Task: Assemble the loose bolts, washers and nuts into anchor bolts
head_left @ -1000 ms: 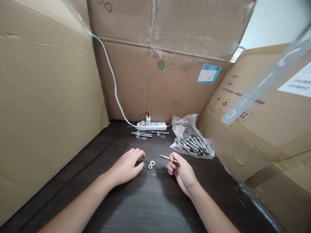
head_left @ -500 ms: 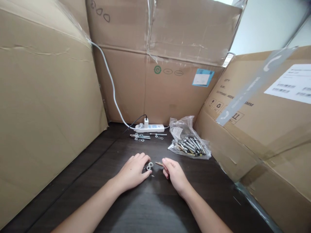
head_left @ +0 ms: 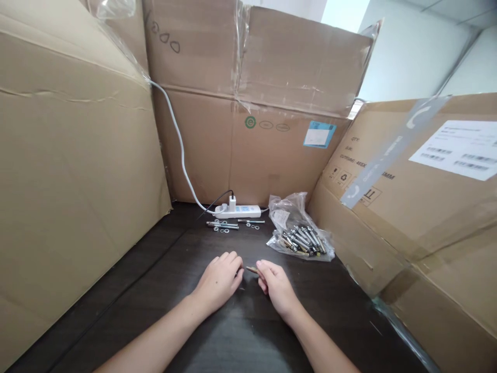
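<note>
My right hand (head_left: 276, 285) is closed, pinching a slim brass-coloured metal piece (head_left: 252, 269) between thumb and fingers. Its narrow tip points left toward my other hand, and its far end is hidden in my grip. My left hand (head_left: 220, 280) rests on the dark table with its fingers curled and the thumb drawn in. The small metal rings and nut seen there a moment before are now covered by those fingers. A narrow gap separates the metal tip from my left fingertips.
Behind my hands lie several bolts (head_left: 223, 226) with nuts and washers, plus another bolt (head_left: 251, 221). A clear plastic bag (head_left: 277, 241) of expansion bolts sits at the right. A white power strip (head_left: 248, 211) stands before the back cardboard box (head_left: 202, 150). Boxes flank both sides.
My left fingers have closed in over the small nut and washers, which were visible between thumb and forefinger. My right hand keeps its pinch on the metal piece. The view has tilted up slightly.
</note>
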Demonstrator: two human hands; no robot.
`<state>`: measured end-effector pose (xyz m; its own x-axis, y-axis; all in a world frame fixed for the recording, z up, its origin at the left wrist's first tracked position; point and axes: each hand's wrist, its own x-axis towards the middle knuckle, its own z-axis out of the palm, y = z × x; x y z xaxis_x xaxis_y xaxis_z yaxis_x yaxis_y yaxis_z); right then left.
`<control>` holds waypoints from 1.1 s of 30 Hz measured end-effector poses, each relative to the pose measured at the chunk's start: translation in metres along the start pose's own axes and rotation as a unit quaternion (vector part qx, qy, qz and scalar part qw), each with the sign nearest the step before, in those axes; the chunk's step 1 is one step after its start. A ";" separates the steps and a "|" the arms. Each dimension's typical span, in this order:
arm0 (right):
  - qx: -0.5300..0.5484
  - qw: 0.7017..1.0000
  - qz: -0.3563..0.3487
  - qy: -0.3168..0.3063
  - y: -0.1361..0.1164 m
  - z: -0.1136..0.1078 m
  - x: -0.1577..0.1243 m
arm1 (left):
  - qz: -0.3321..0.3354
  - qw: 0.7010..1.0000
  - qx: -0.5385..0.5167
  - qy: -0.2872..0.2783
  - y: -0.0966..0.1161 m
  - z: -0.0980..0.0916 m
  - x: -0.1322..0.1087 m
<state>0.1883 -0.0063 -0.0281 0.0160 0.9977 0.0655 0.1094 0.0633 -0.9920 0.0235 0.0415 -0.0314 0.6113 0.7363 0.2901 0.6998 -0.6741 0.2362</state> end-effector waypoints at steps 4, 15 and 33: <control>0.016 1.000 -0.007 0.004 -0.004 0.004 -0.004 | -0.042 0.992 -0.107 0.043 -0.007 -0.001 0.005; 0.070 0.997 -0.015 -0.016 -0.005 0.013 -0.015 | -0.048 0.943 -0.328 0.039 0.004 -0.011 -0.010; 0.333 0.940 0.073 -0.015 -0.015 0.023 -0.020 | -0.053 0.944 -0.317 0.066 0.011 -0.022 -0.014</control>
<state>0.1634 -0.0264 -0.0173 -0.0468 0.9965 -0.0699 -0.5390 -0.0842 -0.8381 0.0145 0.0220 -0.0123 0.4696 0.8166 0.3356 0.3669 -0.5262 0.7671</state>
